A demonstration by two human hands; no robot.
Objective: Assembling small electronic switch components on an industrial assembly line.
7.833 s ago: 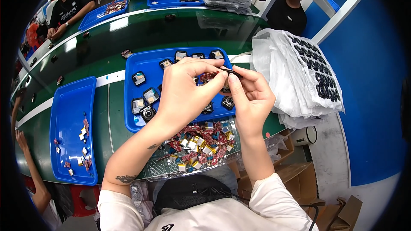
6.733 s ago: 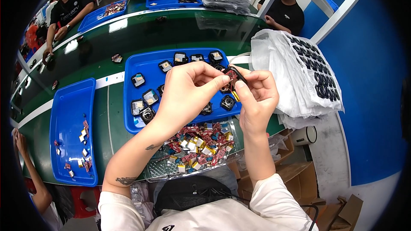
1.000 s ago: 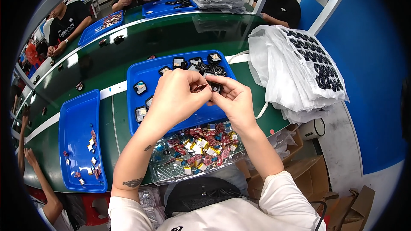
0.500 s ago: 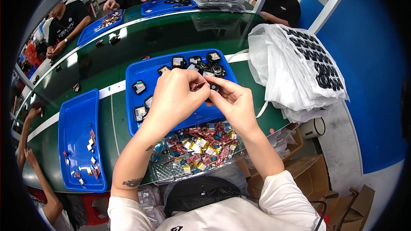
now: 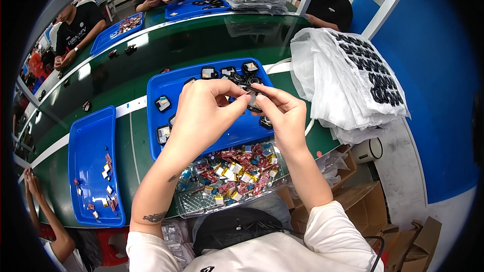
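Observation:
A small black watch-like casing (image 5: 255, 103) with a pale face is held between the thumb and fingers of my right hand (image 5: 286, 116), over the blue tray. My left hand (image 5: 206, 111) is closed in a pinch, with thumb and forefinger meeting at the casing's left edge. Whatever is between those left fingertips is too small to tell. Beneath my hands, the blue tray (image 5: 157, 81) holds several black casings with pale inserts. Nearer to me, a clear plastic tray (image 5: 194, 206) is heaped with red circuit boards and silver-and-yellow battery cells (image 5: 237, 168).
A second blue tray (image 5: 91, 136) with a few boards lies at left. White sheets with black parts (image 5: 348, 80) are stacked at right. Beyond the green conveyor (image 5: 186, 43), where loose parts lie, people work. Another person's hands (image 5: 33, 184) are at far left; cardboard boxes (image 5: 363, 204) stand low right.
The red board by my left fingertips no longer shows. My right hand has turned the casing so its pale face shows. Parts on the conveyor have shifted slightly toward the left.

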